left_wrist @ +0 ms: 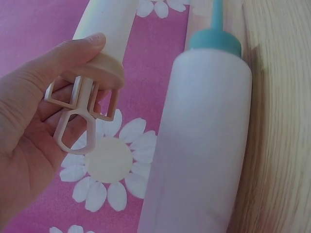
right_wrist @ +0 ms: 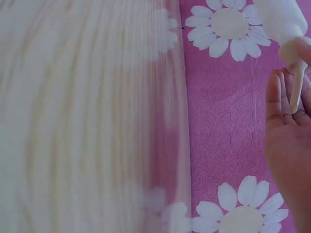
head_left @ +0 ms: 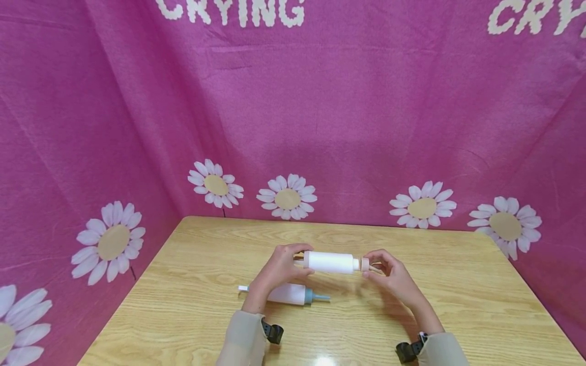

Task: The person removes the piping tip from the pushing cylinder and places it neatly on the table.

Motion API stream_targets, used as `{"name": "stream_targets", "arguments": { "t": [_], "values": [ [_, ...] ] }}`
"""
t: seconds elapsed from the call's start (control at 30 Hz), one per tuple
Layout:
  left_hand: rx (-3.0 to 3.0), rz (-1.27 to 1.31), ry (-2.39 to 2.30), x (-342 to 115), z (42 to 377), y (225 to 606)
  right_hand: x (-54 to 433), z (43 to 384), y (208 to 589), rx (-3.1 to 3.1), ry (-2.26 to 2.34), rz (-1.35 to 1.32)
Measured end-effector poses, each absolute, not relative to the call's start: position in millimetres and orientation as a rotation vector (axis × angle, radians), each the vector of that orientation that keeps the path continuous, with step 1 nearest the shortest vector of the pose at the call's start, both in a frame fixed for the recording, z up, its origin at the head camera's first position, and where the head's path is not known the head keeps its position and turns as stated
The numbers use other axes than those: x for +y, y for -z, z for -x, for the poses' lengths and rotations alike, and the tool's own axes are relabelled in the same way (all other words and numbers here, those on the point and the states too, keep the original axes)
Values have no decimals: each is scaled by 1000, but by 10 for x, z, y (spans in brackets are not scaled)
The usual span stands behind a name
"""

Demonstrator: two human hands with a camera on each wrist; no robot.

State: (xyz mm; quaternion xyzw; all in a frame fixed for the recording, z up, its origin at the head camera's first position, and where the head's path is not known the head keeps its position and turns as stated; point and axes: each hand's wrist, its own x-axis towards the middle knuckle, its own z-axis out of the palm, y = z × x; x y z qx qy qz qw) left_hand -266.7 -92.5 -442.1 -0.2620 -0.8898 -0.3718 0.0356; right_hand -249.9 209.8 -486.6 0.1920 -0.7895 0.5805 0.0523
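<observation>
A white icing syringe (head_left: pixel 330 262) with beige ends is held level above the table between both hands. My left hand (head_left: pixel 283 262) grips its beige collar, thumb on the white barrel; the finger loops and plunger ring (left_wrist: pixel 62 136) stick out toward the palm in the left wrist view. At the other end, my right hand (head_left: pixel 394 274) pinches the beige nozzle cap (head_left: pixel 364 264) right at the barrel's narrow white neck (head_left: pixel 356 264). A thin beige nozzle (right_wrist: pixel 296 92) points back toward the right palm. The fingers partly hide the cap in the right wrist view.
A second white syringe (head_left: pixel 288 294) with a teal cap and nozzle lies on the wooden table (head_left: pixel 183 315), partly behind the left forearm. A pink curtain (head_left: pixel 320 127) with white daisies stands along the table's back and left sides. Both wrists carry small black cameras (head_left: pixel 274 334).
</observation>
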Motion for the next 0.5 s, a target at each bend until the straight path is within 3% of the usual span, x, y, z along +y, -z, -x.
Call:
{"name": "stream_targets", "arguments": {
  "t": [0.5],
  "values": [
    [-2809,793,1110,-1030,2722,4480,2138,2517,4903,-2374,-1792,-611]
  ]
}}
